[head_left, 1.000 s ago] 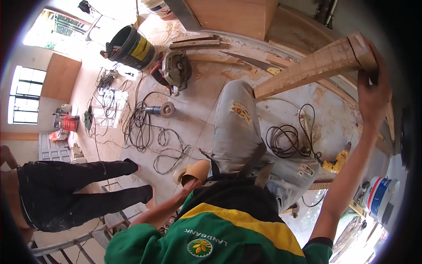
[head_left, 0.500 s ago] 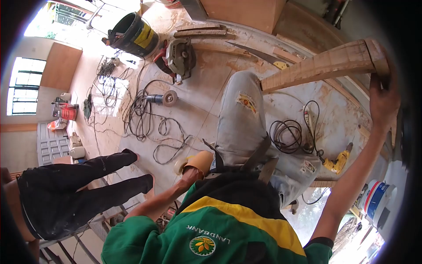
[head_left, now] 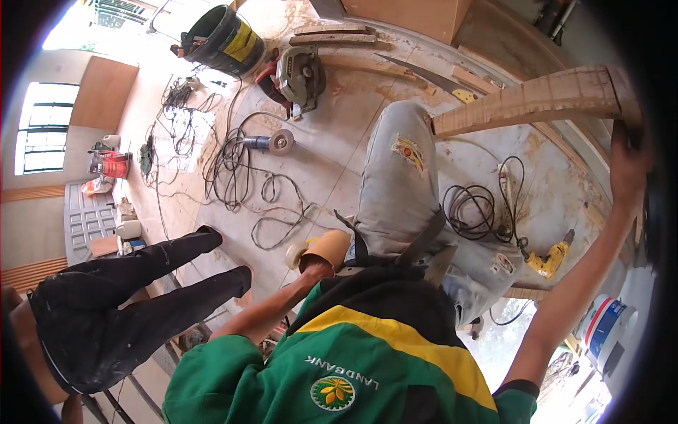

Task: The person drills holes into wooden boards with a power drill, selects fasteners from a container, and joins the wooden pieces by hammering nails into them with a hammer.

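My right hand [head_left: 627, 166] grips the far right end of a thick, curved piece of wood [head_left: 530, 102]. Its other end rests by my knee, on worn, ripped jeans [head_left: 399, 177]. A shorter block [head_left: 625, 99] meets the wood at the gripped end; whether it is joined I cannot tell. My left hand [head_left: 318, 268] reaches into a tan, pouch-like thing [head_left: 330, 251] at my waist, and its fingers are hidden inside.
On the dusty floor lie a circular saw [head_left: 300, 78], an angle grinder [head_left: 272, 142], tangled cords [head_left: 229, 169], a handsaw [head_left: 424, 74] and a yellow drill [head_left: 551, 258]. A black bucket [head_left: 219, 42] stands beyond. Another person's dark-trousered legs [head_left: 134, 290] are at left.
The view has shifted slightly, so most things sit a little further right. My left hand has gone deeper into the tan thing. My right hand keeps its hold on the wood.
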`<action>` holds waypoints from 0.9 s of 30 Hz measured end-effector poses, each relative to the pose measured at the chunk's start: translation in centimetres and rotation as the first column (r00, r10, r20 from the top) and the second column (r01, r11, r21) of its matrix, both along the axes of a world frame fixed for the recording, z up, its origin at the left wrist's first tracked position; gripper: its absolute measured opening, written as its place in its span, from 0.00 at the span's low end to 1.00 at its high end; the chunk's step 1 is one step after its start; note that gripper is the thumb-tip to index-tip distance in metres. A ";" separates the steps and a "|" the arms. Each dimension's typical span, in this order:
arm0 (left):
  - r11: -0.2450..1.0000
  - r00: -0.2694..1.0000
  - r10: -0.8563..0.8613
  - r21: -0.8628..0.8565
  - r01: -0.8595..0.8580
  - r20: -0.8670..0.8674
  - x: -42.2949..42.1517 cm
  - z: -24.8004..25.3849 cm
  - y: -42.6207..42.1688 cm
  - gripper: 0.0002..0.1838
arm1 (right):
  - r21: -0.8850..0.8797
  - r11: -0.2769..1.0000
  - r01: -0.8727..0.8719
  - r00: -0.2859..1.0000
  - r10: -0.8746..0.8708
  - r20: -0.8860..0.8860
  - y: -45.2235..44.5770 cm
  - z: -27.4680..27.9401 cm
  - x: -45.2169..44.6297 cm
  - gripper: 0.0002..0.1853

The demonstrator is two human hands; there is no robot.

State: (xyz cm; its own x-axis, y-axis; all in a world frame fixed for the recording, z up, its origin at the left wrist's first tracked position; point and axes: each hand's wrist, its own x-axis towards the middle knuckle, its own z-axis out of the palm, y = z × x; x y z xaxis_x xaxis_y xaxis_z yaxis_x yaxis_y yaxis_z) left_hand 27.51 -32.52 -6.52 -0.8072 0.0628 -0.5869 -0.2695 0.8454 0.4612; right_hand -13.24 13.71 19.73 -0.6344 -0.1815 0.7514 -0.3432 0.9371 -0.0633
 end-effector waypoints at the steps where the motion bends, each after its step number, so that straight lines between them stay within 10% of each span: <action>1: 1.000 1.000 0.002 -0.002 -0.002 0.000 -0.4 0.1 0.0 0.11 | -0.017 0.999 -0.049 0.999 0.049 -0.024 -0.2 0.0 0.0 0.21; 9: 0.998 0.998 0.048 0.042 -0.046 -0.046 -0.9 1.0 -0.1 0.11 | -0.148 0.971 -0.191 0.980 0.196 0.021 2.5 -1.6 -2.1 0.22; 17: 0.915 0.973 0.139 0.352 -0.196 0.182 -0.1 7.8 -2.1 0.12 | 0.275 0.910 -0.310 0.882 0.383 -0.274 -2.2 2.6 -1.2 0.26; 18: 0.751 0.769 0.370 0.319 -0.578 0.522 -0.1 9.8 -2.3 0.15 | 0.267 0.907 -0.326 0.879 0.395 -0.268 -2.4 2.7 -1.2 0.26; 21: 0.348 0.729 0.275 0.642 -0.683 0.627 0.5 11.3 -5.5 0.20 | 0.286 0.925 -0.248 0.885 0.337 -0.321 -2.9 2.6 -0.6 0.26; 27: 0.065 0.664 0.355 0.691 -0.720 0.658 -0.9 12.3 -5.9 0.20 | 0.221 0.944 -0.244 0.910 0.302 -0.285 -3.1 2.7 -0.2 0.26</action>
